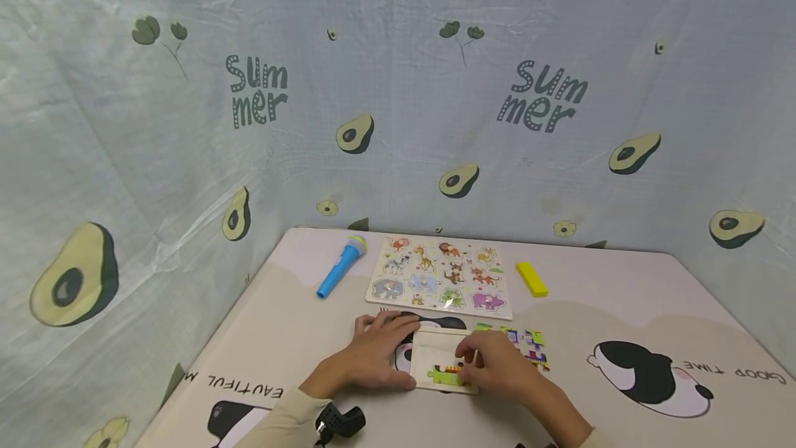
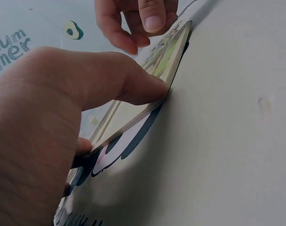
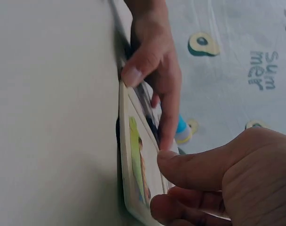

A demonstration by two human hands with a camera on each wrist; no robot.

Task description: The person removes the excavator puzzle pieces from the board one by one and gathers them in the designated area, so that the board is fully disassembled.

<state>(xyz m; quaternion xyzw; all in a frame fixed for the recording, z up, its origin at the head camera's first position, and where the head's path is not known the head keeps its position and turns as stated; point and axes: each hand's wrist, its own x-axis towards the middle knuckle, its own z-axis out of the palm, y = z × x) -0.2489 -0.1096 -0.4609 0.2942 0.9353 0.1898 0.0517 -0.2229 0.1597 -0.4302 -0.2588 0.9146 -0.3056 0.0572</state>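
Observation:
A small pale wooden puzzle tray [image 1: 433, 351] lies in front of me, with a few joined green and striped jigsaw pieces [image 1: 446, 374] in its near right part. My left hand [image 1: 376, 355] holds the tray along its left side, thumb at the near corner and index finger at the far corner. Over the tray's right side is my right hand [image 1: 497, 363], its fingers loosely bent. In the right wrist view its thumb [image 3: 173, 165] and fingertips are apart, close over the board, and nothing shows between them.
Beyond the right hand lie several loose jigsaw pieces [image 1: 533, 348]. Behind the tray are an animal puzzle board [image 1: 438, 278], a blue toy microphone [image 1: 340, 269] and a yellow block [image 1: 531, 279]. A printed curtain [image 1: 398, 88] stands around the table's back and sides.

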